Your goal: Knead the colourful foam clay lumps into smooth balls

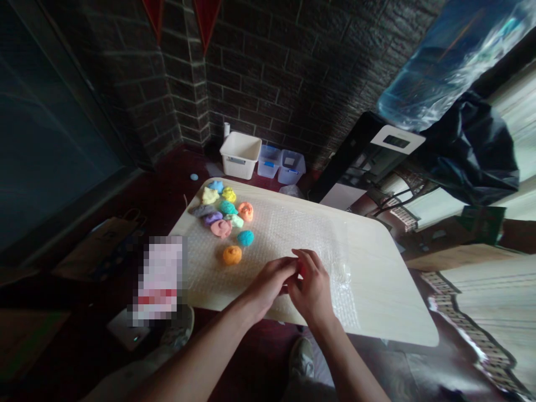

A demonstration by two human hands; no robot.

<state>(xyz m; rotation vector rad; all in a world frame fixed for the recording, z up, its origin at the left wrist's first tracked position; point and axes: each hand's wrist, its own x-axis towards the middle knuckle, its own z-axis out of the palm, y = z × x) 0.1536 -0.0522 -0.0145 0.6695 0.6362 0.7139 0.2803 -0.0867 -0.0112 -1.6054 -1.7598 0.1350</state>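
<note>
My left hand point(273, 280) and my right hand point(311, 286) meet above the near edge of the table, fingers curled together. A small reddish patch shows between them, but the fingers hide most of what is there. To their left, an orange lump of modelling clay point(232, 255) and a teal ball of clay point(245, 238) lie on bubble wrap point(276, 229). Behind these sits a cluster of clay lumps in several colours, among them a pink one point(220, 228), a coral one point(245, 211) and a yellow one point(229, 194).
The bubble wrap covers much of the pale wooden table point(377, 268). Past its far edge, a white basket point(240, 156) and two clear bins point(292, 166) stand on the floor. A water dispenser point(368, 156) with a large blue bottle point(448, 61) rises at the right.
</note>
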